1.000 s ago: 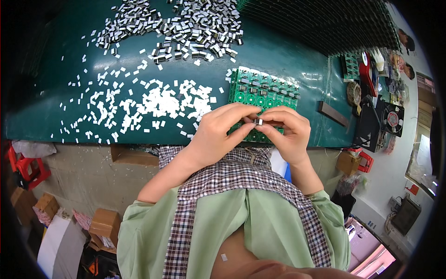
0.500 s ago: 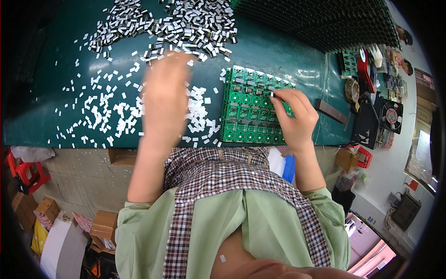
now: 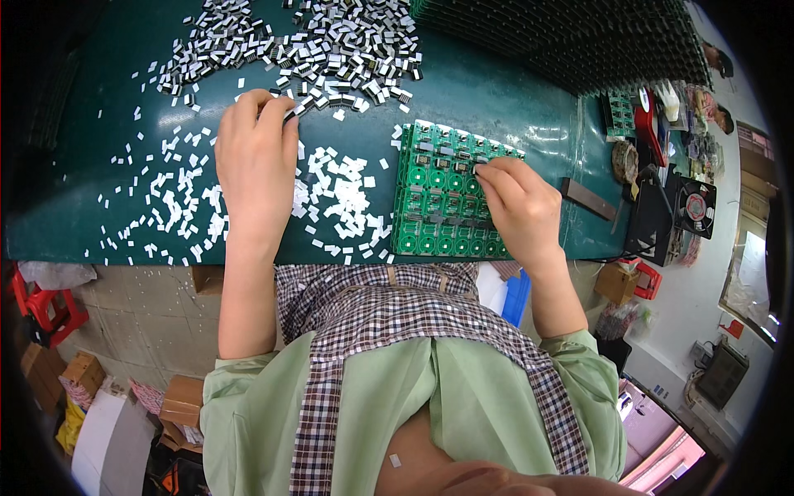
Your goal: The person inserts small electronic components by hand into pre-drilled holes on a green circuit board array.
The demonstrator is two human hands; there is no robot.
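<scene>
A stack of green circuit boards (image 3: pixel 413 198), with rows of round pads and small parts, lies right of centre on the table. At its right side my right hand (image 3: pixel 523 207) rests low over the top board, thumb and forefinger pinched at a row of small components. What is between those fingertips is too small to make out. My left hand (image 3: pixel 258 157) reaches to the near edge of a heap of small black parts with white tops (image 3: pixel 347 50). Its fingers are curled, and a black part (image 3: pixel 289 114) shows between thumb and forefinger.
Many small white pieces (image 3: pixel 347 198) are scattered over the green table (image 3: pixel 116 74). A tall stack of more boards (image 3: pixel 571 37) fills the far right. Near the right edge lie a dark bar (image 3: pixel 589 198), a tape roll (image 3: pixel 625 161) and a black fan (image 3: pixel 696 207).
My left hand, blurred before, has moved left and its fingers now curl at the heap's edge. My right hand has shifted slightly left and stays pinched at the board.
</scene>
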